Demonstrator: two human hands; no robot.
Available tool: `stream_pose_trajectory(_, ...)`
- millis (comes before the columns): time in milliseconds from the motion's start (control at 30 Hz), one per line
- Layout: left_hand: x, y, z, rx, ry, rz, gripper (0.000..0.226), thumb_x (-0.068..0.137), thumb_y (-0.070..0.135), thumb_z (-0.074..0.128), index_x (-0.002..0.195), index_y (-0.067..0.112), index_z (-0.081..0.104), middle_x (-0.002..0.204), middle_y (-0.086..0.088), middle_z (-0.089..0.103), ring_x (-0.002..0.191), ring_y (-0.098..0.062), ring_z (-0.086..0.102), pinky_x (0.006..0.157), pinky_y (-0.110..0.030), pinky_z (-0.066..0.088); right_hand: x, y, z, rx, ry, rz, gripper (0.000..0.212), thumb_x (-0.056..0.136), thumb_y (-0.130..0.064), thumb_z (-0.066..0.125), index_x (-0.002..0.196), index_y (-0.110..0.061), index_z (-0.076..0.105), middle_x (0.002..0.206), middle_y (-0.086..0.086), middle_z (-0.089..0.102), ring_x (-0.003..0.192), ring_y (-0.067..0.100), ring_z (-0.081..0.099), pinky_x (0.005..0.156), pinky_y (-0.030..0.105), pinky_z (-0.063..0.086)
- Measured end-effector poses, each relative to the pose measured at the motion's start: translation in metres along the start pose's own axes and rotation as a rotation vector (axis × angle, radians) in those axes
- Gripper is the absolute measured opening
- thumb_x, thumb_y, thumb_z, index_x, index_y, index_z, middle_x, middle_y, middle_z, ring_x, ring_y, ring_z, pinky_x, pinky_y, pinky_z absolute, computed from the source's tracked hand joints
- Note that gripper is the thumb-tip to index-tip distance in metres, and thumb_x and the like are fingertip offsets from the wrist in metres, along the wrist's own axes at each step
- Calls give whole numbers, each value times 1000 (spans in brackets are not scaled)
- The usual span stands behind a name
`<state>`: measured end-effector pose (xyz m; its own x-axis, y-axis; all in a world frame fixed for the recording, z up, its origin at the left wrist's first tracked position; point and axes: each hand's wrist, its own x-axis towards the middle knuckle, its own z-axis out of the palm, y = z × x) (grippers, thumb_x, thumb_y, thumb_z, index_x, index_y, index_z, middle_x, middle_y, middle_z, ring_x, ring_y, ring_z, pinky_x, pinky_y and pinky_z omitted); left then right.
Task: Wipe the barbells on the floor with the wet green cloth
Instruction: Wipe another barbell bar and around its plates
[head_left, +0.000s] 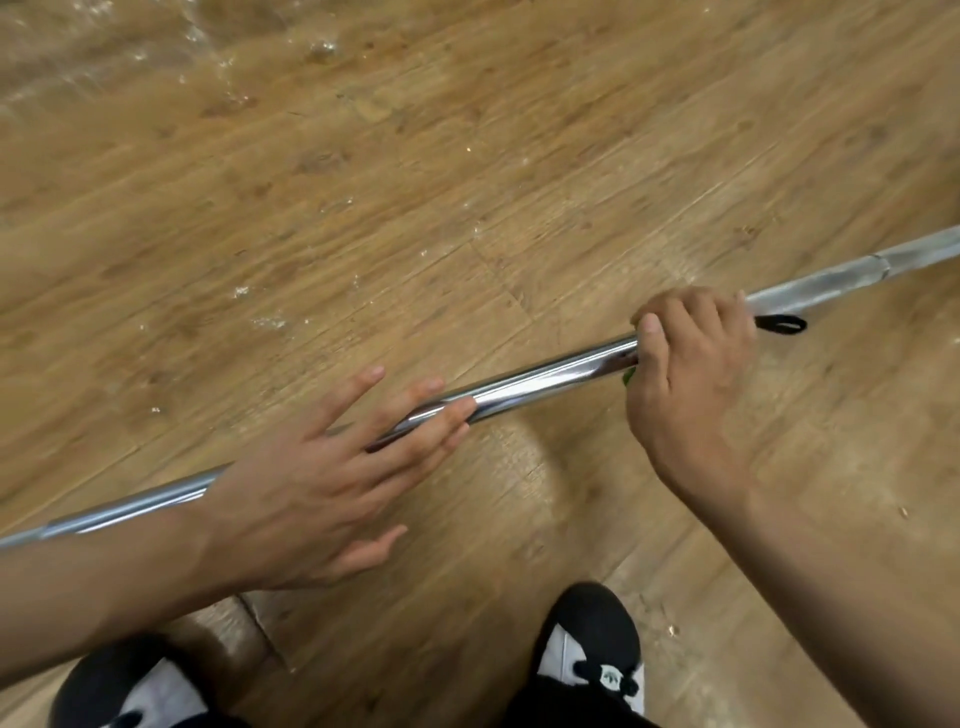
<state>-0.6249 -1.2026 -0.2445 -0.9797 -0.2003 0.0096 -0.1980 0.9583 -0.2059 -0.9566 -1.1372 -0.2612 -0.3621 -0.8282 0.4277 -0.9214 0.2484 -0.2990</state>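
Observation:
A long chrome barbell bar (545, 376) lies on the wooden floor, running from the lower left edge up to the right edge. My right hand (685, 358) is curled round the bar with the green cloth (628, 376) wrapped under the fingers; only a small green corner shows below the thumb. A black loop (782, 325) sticks out to the right of that hand. My left hand (332, 478) rests flat on the bar further left, fingers straight and spread along the metal.
Wet patches and droplets (260, 319) glint on the wooden floor (467, 156) beyond the bar and at the top left. My two black-and-white shoes (597, 654) stand just short of the bar at the bottom of the view.

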Motion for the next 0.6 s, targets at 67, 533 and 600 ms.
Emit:
stream_pose_trajectory(67,1,-1,0,-1,-6,1,91,95,58,49,163,2,25,173,-18,13,159,-38,16,124,-61,20,-16,-40,7,87,-48,-92,64,109,-50,21,91,-13,70,99,3,68,101,35,60,107,61,36)
stream_pose_trajectory(533,7,-31,6,-53,6,-29,91,98,58,48,165,4,19,174,-15,12,160,-35,15,125,-59,19,29,-22,19,12,15,-13,59,108,-47,30,82,-10,67,88,11,65,93,38,56,97,53,41)
stream_pose_trajectory(600,9,-37,7,-51,2,-34,91,98,59,45,165,4,19,174,-15,11,160,-34,14,126,-58,19,11,-70,33,102,-36,-172,49,105,-44,40,89,-10,70,92,10,67,96,35,57,97,51,41)
